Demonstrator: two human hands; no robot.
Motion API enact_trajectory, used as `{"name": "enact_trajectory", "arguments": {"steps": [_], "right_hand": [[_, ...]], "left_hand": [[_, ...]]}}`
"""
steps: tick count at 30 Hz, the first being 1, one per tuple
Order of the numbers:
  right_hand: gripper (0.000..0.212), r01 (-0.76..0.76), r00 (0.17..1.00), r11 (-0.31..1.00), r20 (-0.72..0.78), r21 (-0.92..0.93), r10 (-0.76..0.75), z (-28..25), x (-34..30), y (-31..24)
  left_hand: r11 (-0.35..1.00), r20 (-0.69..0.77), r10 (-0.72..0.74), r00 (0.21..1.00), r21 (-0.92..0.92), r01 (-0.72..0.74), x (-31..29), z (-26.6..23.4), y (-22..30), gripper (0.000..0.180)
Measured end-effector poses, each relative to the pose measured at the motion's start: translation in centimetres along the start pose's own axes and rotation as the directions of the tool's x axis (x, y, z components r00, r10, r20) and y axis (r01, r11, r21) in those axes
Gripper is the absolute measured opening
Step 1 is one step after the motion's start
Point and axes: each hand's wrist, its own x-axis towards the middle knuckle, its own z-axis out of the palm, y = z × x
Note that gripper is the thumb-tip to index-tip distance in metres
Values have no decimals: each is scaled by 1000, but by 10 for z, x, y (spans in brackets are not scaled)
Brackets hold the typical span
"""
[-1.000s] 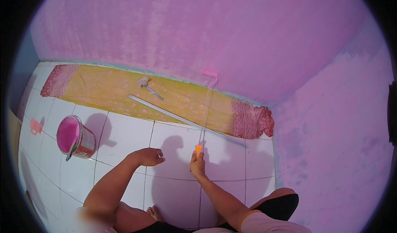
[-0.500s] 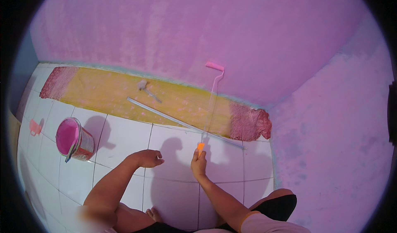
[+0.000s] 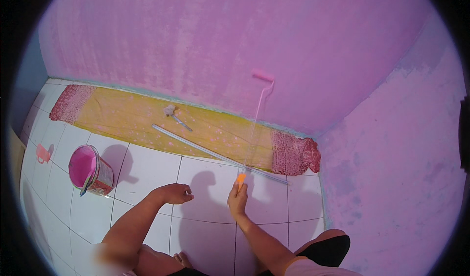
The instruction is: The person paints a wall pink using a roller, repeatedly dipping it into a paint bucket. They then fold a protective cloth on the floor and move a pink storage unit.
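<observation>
Clock: hours are read from the middle of the head view, nearest things first.
Bare foot (image 3: 182, 260): between 6 and 7 o'clock on the white tiles (image 3: 205, 229), near the lower edge.
Right hand (image 3: 237, 202): 6 o'clock, clamped around the orange handle (image 3: 241, 177) of the paint roller; gripping its very end probably gives the longest reach.
Left hand (image 3: 176, 193): between 7 and 8 o'clock, above the tiles, loosely curled and holding nothing that shows; I cannot tell whether fingertips and thumb meet. Likely held out for balance.
Paint bucket (image 3: 105, 173): between 8 and 9 o'clock, upright, pink paint inside; probably set there to be clear of the right arm.
Pink jug (image 3: 43, 153): near 9 o'clock, beyond the bucket, apart from it.
Metal pole (image 3: 196, 144): slanting from 9 toward 4 o'clock, partly over the cloth, perhaps weighing it down.
Yellow cloth (image 3: 122, 112): along the wall's foot, red at both ends, speckled pink; presumably a drip catcher.
Small brush-like tool (image 3: 170, 111): between 9 and 10 o'clock, lying on the cloth.
Paint roller (image 3: 263, 75): head near 1 o'clock, seemingly against the pink wall (image 3: 215, 36), its thin frame spanning the cloth.
Side wall (image 3: 391, 178): 3 to 5 o'clock, patchier pink.
</observation>
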Motion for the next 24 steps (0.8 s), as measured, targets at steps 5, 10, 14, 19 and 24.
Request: {"name": "enact_trajectory", "arguments": {"steps": [5, 10, 14, 19, 24], "right_hand": [[34, 180, 982, 968, -85, 175, -167, -21, 89, -92], [38, 306, 948, 943, -126, 128, -291, -39, 157, -152], [34, 288, 953, 955, -123, 71, -278, -36, 149, -149], [37, 248, 966, 968, -65, -33, -250, -4, 69, -83], [40, -95, 981, 978, 146, -187, 123, 14, -17, 1]], "left_hand": [[1000, 11, 7, 1000, -14, -7, -2, -1, 3, 57], [1000, -5, 19, 1000, 8, -19, 2, 3, -3, 58], [998, -15, 64, 998, 4, -64, 9, 7, -10, 60], [998, -5, 54, 999, -15, -54, 12, 10, -13, 59], [999, -1, 47, 999, 5, -47, 9, 10, -10, 59]]}}
